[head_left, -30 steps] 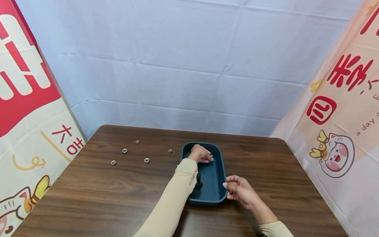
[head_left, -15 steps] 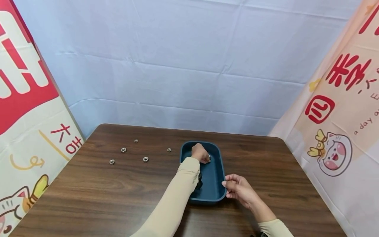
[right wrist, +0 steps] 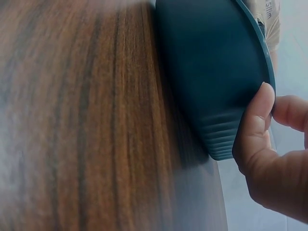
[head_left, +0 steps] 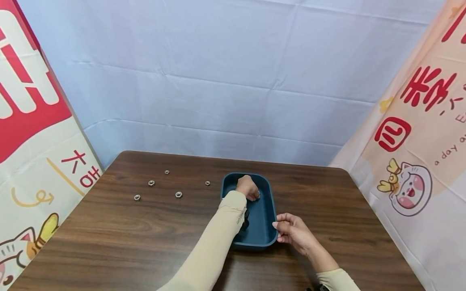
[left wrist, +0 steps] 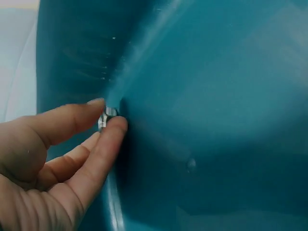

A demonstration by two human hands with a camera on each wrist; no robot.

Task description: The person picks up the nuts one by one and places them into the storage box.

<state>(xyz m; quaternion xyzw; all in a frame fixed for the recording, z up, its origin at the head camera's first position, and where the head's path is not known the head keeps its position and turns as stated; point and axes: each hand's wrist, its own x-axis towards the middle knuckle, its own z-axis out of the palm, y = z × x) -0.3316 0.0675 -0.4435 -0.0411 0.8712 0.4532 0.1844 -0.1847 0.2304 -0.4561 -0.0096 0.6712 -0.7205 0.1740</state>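
Observation:
My left hand reaches into the dark blue rectangular tray, close to its far end. In the left wrist view its thumb and forefinger pinch a small shiny metal nut beside the tray's wall, just above or at the floor; contact with the floor cannot be told. My right hand pinches the tray's right rim near the front corner, thumb against one face of the wall in the right wrist view. Several loose nuts lie on the table left of the tray, among them one nut and another nut.
The brown wooden table carries the tray and nuts. Farther left are a nut, a nut and a small nut. A pale cloth hangs behind, with printed cloths at both sides.
The left hand has turned its fingers downward inside the tray and come slightly nearer, with the nut still pinched. The right hand keeps its hold on the rim. The view has shifted slightly.

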